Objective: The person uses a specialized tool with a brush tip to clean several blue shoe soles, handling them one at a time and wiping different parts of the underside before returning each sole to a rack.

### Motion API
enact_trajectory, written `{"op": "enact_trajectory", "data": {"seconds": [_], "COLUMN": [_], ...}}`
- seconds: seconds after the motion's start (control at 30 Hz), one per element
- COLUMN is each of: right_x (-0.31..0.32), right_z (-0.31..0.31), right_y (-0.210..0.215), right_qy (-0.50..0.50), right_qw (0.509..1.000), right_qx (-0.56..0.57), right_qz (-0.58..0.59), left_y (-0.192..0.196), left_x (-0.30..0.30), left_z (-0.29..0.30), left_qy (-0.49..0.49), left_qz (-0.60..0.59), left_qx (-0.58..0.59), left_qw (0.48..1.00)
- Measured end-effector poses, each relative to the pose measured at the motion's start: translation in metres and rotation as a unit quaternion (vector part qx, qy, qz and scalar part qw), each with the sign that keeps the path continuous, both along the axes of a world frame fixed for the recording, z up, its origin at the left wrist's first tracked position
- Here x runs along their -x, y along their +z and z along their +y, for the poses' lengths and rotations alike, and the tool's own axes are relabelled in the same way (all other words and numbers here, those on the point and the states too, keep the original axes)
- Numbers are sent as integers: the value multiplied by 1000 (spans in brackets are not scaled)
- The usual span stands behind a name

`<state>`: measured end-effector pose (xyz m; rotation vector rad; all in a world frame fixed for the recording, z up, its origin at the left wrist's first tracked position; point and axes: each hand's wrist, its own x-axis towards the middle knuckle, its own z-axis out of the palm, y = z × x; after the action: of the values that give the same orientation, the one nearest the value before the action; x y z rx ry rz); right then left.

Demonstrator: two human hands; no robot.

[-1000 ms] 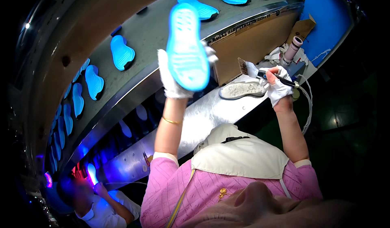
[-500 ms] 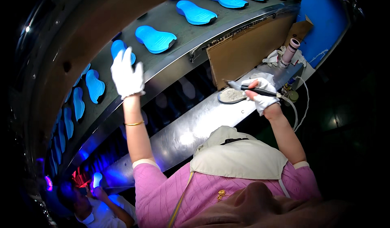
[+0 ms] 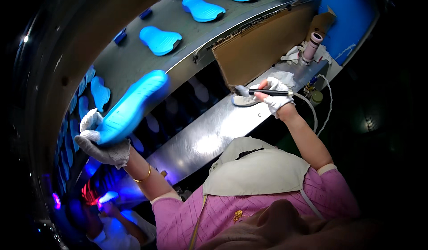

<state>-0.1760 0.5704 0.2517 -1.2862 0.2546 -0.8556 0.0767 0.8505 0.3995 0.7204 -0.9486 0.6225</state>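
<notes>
My left hand [image 3: 104,149], in a white glove, grips one end of a blue shoe sole [image 3: 133,107]. The sole is lifted at a slant over the belt's near edge, slightly blurred. My right hand [image 3: 276,99] wears a white glove that leaves some fingertips bare. Its fingers close round a black-handled brush [image 3: 269,92] with a pale tube [image 3: 312,112] at its back end. The brush tip is over a shallow dark-rimmed dish [image 3: 244,102] of whitish material; whether they touch I cannot tell. More blue soles [image 3: 160,40] lie spaced along the belt.
A dark curved conveyor belt [image 3: 129,60] runs across the far side. Cardboard [image 3: 263,40] stands along its edge, above a metal shelf [image 3: 200,136]. A pink cylinder [image 3: 311,49] and spare white gloves [image 3: 292,55] sit at the right. Another person [image 3: 118,227] works at lower left.
My left hand has taken a blue sole off the belt and drawn it back toward me, to the lower left. My right hand has shifted slightly, still holding the brush near the dish.
</notes>
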Motion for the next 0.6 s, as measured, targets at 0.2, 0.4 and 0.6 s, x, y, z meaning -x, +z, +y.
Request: {"op": "enact_trajectory", "data": {"seconds": [0.2,0.4,0.6], "right_x": [3,9,1], "right_z": [-6,5,-1], "right_y": [-11,4,23], "right_qy": [33,68,12], "right_qw": [998,997,993], "right_qx": [-43,-21,116], "right_qz": [-36,-31,-7], "left_y": [-57,-135,-139], "left_x": [5,87,120], "left_z": [-60,-110,-149], "left_qy": [-578,-690,-653], "left_qz": [219,483,479], "left_qx": [-175,-153,-189], "left_qw": [766,517,555]}}
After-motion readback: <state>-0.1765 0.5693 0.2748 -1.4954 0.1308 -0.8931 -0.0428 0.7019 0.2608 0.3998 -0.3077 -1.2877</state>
